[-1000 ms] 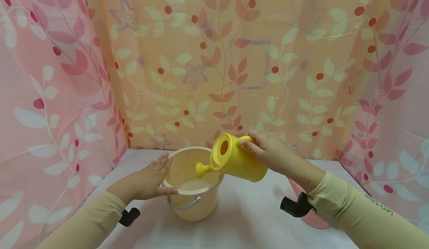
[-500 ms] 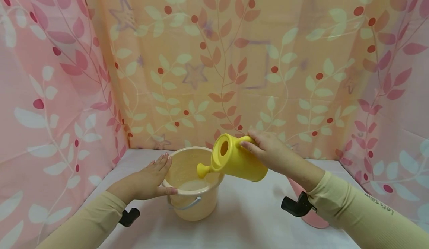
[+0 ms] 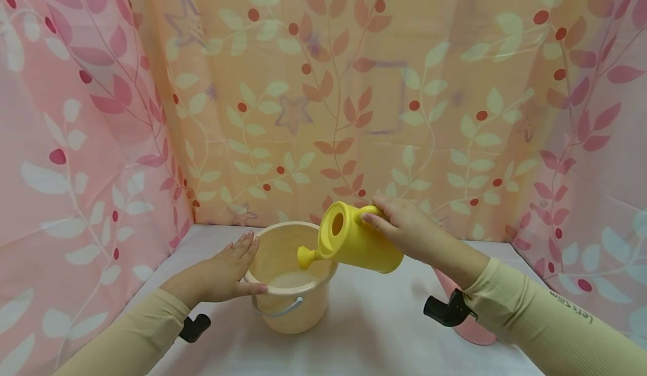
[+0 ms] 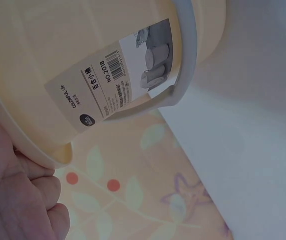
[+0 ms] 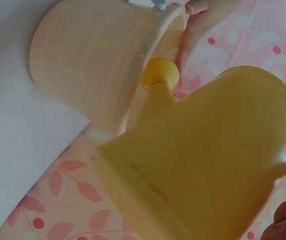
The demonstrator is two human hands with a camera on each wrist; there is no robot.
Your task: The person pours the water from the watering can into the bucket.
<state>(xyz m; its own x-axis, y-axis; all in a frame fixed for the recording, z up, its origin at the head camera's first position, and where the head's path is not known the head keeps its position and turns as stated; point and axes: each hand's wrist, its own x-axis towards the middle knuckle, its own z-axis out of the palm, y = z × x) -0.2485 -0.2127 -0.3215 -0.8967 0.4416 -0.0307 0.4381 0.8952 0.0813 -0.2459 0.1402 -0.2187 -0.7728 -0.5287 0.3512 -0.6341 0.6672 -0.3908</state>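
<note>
A cream bucket (image 3: 295, 314) with a grey handle (image 3: 288, 307) stands upright on the white surface, a printed label (image 4: 110, 75) on its side. My left hand (image 3: 224, 269) rests on its left rim, fingers straight and spread, thumb along the front edge. My right hand (image 3: 399, 224) grips the handle of a yellow watering can (image 3: 366, 249), tilted so that its spout (image 3: 305, 257) points into the bucket's mouth. In the right wrist view the can's round spout head (image 5: 160, 73) sits at the bucket's opening, and fingertips (image 5: 283, 222) curl round its handle.
Behind my right forearm is a partly hidden pink object (image 3: 475, 331) on the white tabletop (image 3: 374, 331). Leaf-patterned cloth walls, a pink one (image 3: 91, 196) at the left and an orange one (image 3: 333, 112) at the back, enclose the work area.
The watering can's spout head has shifted very slightly to the right over the last second. Both hands and the bucket keep their places.
</note>
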